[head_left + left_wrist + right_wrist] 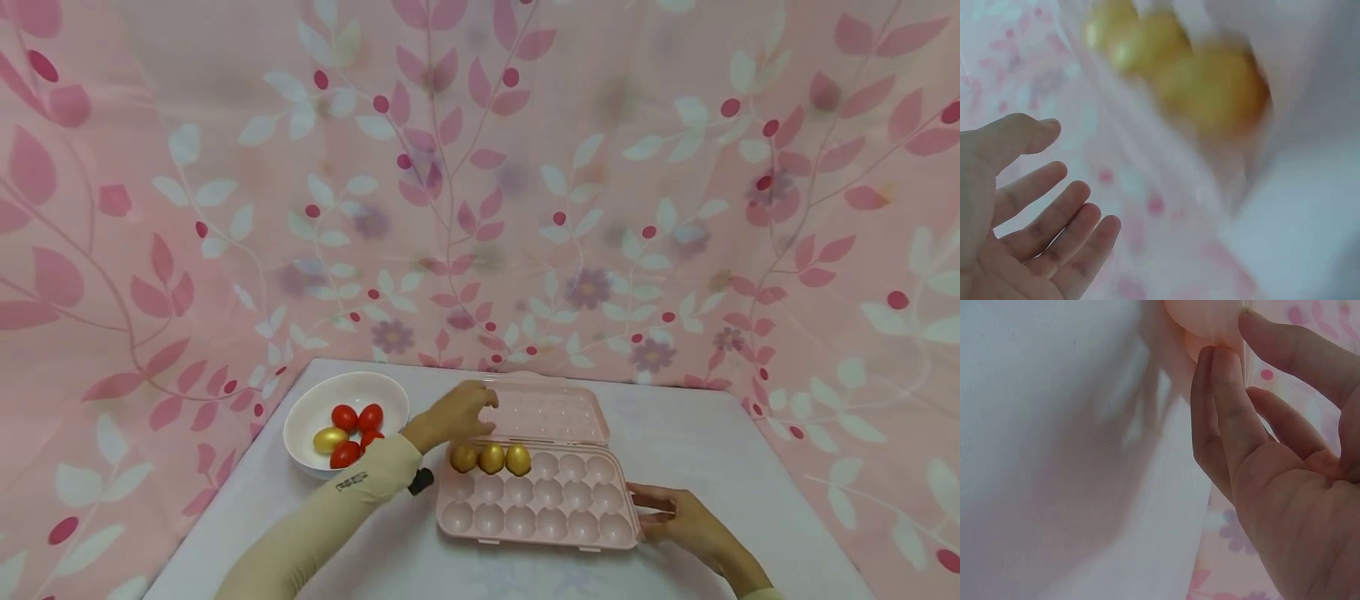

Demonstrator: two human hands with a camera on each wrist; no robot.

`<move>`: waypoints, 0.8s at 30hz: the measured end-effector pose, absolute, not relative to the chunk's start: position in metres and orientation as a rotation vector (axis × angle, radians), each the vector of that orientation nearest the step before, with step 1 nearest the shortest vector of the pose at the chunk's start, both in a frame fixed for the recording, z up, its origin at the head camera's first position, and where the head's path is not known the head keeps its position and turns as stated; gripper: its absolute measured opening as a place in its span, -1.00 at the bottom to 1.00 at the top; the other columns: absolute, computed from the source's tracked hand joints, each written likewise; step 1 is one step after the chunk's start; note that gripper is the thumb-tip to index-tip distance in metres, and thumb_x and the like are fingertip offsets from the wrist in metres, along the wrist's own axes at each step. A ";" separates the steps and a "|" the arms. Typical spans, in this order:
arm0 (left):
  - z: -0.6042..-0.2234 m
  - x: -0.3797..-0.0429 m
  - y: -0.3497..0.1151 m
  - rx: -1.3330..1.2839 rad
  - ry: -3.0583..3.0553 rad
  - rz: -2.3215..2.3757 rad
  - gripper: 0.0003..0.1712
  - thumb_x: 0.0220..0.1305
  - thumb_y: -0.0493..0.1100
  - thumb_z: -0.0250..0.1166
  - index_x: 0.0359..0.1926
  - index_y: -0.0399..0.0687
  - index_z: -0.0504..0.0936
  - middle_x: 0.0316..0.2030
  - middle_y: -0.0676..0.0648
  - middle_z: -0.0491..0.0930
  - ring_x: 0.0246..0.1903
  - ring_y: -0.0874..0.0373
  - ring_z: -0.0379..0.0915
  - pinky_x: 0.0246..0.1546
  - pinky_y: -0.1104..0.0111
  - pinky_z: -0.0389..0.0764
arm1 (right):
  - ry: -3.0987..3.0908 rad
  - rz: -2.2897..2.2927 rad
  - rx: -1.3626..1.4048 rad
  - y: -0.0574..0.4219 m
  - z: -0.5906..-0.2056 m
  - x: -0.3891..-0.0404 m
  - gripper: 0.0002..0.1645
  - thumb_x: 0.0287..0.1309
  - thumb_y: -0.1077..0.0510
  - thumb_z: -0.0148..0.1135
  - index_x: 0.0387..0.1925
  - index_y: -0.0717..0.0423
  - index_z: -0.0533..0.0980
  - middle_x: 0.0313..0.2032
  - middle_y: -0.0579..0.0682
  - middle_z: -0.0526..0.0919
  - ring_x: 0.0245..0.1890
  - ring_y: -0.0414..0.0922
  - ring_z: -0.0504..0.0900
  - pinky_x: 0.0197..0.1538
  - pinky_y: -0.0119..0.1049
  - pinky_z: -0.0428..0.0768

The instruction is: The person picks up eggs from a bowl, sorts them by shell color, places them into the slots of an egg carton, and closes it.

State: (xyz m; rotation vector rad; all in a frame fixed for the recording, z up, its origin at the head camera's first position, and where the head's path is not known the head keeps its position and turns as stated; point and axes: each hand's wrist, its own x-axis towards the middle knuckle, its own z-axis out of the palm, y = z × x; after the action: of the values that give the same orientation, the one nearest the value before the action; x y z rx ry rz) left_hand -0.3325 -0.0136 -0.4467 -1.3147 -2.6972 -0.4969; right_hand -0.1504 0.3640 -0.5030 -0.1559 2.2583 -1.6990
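A pink plastic egg tray (536, 492) lies on the table with its clear lid (551, 408) folded back behind it. Three golden eggs (491, 458) fill the left end of its back row; they look blurred in the left wrist view. Over the tray's back left corner hovers my left hand (465, 408), fingers loosely spread and holding nothing. My right hand (678, 521) grips the tray's right edge, thumb at the rim and fingertips against the cups. To the left stands a white bowl (303, 421) with several red eggs (345, 454) and one golden egg (330, 440).
The white-covered table (360, 550) ends against a pink floral curtain (480, 208) at the back and sides. A small black object (422, 481) shows by the left wrist, between bowl and tray. The left forearm partly hides the bowl's right side.
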 end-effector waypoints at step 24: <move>-0.425 -0.367 -0.203 -0.350 -3.502 -0.320 -0.60 -0.05 -0.04 0.56 -0.34 -0.10 0.53 -0.41 -0.06 0.52 -0.35 0.03 0.43 -0.32 0.25 0.47 | 2.246 -1.669 -0.155 0.367 -0.505 -0.154 -0.16 0.08 0.32 0.35 0.35 0.45 0.20 0.24 0.47 0.34 0.06 0.19 0.58 -0.09 -0.15 0.65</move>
State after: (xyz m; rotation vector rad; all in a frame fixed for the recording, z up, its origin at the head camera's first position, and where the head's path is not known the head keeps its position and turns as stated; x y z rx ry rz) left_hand -0.3672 -0.2027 -0.4247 -0.3498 -3.5020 -0.3204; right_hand -0.1543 0.3667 -0.5052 -0.1547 2.2464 -1.6686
